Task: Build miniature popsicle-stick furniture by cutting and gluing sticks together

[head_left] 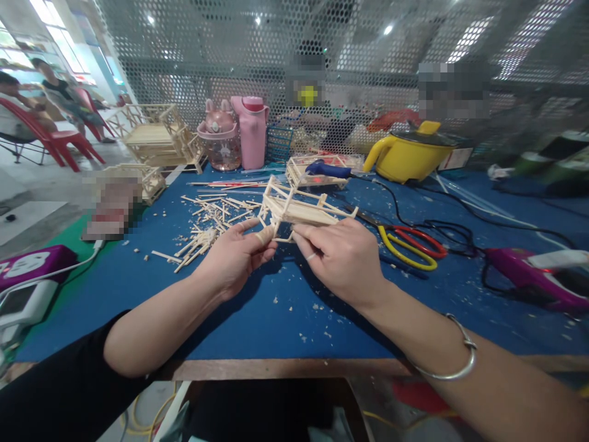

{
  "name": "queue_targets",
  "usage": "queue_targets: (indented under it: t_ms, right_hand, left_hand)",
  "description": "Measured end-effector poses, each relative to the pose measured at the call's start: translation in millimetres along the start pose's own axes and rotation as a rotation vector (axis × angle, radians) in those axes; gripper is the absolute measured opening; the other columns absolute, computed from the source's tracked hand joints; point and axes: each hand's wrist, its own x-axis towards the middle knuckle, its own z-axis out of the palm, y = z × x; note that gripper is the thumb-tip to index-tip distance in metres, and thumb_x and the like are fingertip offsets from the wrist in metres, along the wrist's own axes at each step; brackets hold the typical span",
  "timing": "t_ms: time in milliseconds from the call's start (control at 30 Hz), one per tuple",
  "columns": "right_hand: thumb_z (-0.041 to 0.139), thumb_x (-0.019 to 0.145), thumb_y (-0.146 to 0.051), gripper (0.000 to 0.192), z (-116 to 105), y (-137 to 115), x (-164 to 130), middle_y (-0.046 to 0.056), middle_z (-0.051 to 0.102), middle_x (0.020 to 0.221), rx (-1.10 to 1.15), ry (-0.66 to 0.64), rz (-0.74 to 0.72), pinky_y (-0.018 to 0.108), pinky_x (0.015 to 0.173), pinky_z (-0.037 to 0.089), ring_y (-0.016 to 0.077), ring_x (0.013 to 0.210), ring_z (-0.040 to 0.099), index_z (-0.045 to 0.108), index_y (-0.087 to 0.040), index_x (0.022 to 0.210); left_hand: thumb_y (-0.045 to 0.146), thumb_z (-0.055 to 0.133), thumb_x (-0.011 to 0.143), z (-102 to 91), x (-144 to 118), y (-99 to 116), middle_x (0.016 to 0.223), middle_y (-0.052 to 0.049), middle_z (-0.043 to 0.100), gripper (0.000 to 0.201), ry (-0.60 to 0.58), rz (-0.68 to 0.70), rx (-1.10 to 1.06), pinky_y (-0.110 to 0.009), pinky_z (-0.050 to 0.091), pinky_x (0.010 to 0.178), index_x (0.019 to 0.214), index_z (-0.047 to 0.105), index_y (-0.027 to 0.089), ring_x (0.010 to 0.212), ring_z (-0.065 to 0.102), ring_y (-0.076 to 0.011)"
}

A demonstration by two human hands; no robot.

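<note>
Between my hands, above the blue tabletop, is a small model frame [304, 210] built of thin pale wooden sticks, with a slatted flat part and upright posts. My left hand [246, 252] pinches its left end between thumb and fingers. The fingers of my right hand [343, 255] are closed at its lower front edge, by a short stick; the fingertips are partly hidden. Loose wooden sticks [207, 236] lie in a heap beyond my left hand. Scissors [409, 245] with red and yellow handles rest to the right of my right hand.
Behind the frame sits a blue-handled corded tool [329, 169] beside another stick model [299, 166]. Farther back are a pink bottle [252, 132], a clear-and-pink jar [221, 144] and a yellow pot [409, 156]. A purple glue gun [529, 276] and black cables lie right, a phone [113, 205] left.
</note>
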Motion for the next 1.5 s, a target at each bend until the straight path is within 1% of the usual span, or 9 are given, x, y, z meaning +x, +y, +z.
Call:
queue_targets:
  t_ms: [400,633,900,1067,1167,1233,1300,1400,1500]
  right_hand:
    - [0.058,0.089,-0.023,0.021,-1,-1,0,0.0,0.075,0.069,0.047,0.026,0.076,0.03,0.066,0.04,0.0147,0.063,0.067,0.074,-0.02,0.076]
    - [0.059,0.09,-0.024,0.019,-2,0,0,0.001,0.077,0.077,0.072,0.016,0.07,0.03,0.07,0.041,0.0161,0.069,0.069,0.073,-0.02,0.079]
    - [0.057,0.091,-0.024,0.017,-3,0,1,-0.001,0.077,0.081,0.148,-0.01,0.058,0.03,0.071,0.042,0.0148,0.074,0.07,0.072,-0.021,0.083]
    - [0.053,0.09,-0.025,0.018,-13,1,3,0.003,0.073,0.075,0.192,0.117,0.128,0.03,0.068,0.047,0.0172,0.069,0.066,0.07,-0.02,0.089]
    - [0.048,0.091,-0.024,0.022,-19,13,8,0.008,0.072,0.088,0.177,0.208,0.187,0.034,0.078,0.049,0.0216,0.084,0.066,0.069,-0.019,0.097]
    - [0.047,0.091,-0.024,0.025,-18,25,11,0.009,0.071,0.102,0.149,0.182,0.206,0.038,0.087,0.047,0.0245,0.098,0.065,0.068,-0.02,0.105]
    - [0.048,0.091,-0.024,0.026,-14,37,13,0.008,0.071,0.107,0.152,0.086,0.2,0.04,0.091,0.045,0.0254,0.104,0.064,0.067,-0.022,0.109]
    - [0.051,0.09,-0.023,0.023,-6,50,13,0.007,0.073,0.104,0.199,-0.04,0.162,0.041,0.089,0.046,0.0248,0.1,0.065,0.07,-0.022,0.104]
    - [0.054,0.088,-0.019,0.02,0,55,11,0.006,0.073,0.096,0.235,-0.024,0.148,0.037,0.084,0.048,0.0226,0.094,0.065,0.071,-0.021,0.097]
  left_hand:
    - [0.003,0.059,0.085,-1.4,1,-1,0.072,-0.003,0.064,0.037,0.001,-0.007,-0.01,-0.013,0.052,0.05,0.12,0.051,0.01,0.051,0.059,-0.0058]
    - [0.004,0.058,0.086,-1.5,1,0,0.072,-0.003,0.063,0.038,-0.017,-0.004,0.008,-0.012,0.053,0.052,0.123,0.049,0.009,0.051,0.058,-0.0049]
    - [0.003,0.061,0.083,-0.5,0,0,0.071,-0.003,0.063,0.034,-0.012,-0.014,-0.014,-0.012,0.052,0.051,0.116,0.054,0.009,0.05,0.058,-0.0055]
    - [0.003,0.058,0.085,0.3,0,2,0.07,-0.002,0.061,0.027,-0.01,-0.005,0.002,-0.012,0.052,0.051,0.111,0.057,0.009,0.051,0.058,-0.0051]
    - [0.004,0.057,0.087,-1.4,2,4,0.066,0.0,0.057,0.021,0.016,0.008,0.037,-0.012,0.051,0.05,0.107,0.058,0.009,0.05,0.056,-0.0046]
    - [0.005,0.056,0.087,-3.2,4,5,0.067,0.001,0.057,0.018,0.037,0.018,0.056,-0.012,0.05,0.048,0.104,0.058,0.01,0.05,0.055,-0.0042]
    - [0.006,0.055,0.088,-4.9,6,6,0.067,0.0,0.057,0.014,0.042,0.024,0.069,-0.012,0.05,0.047,0.101,0.058,0.01,0.049,0.054,-0.0039]
    - [0.006,0.054,0.088,-7.1,9,7,0.065,0.001,0.056,0.01,0.024,0.025,0.077,-0.012,0.05,0.047,0.096,0.059,0.011,0.048,0.053,-0.0039]
    - [0.007,0.055,0.088,-9.1,11,8,0.064,0.0,0.058,0.009,0.017,0.048,0.129,-0.014,0.05,0.047,0.093,0.061,0.012,0.048,0.054,-0.005]
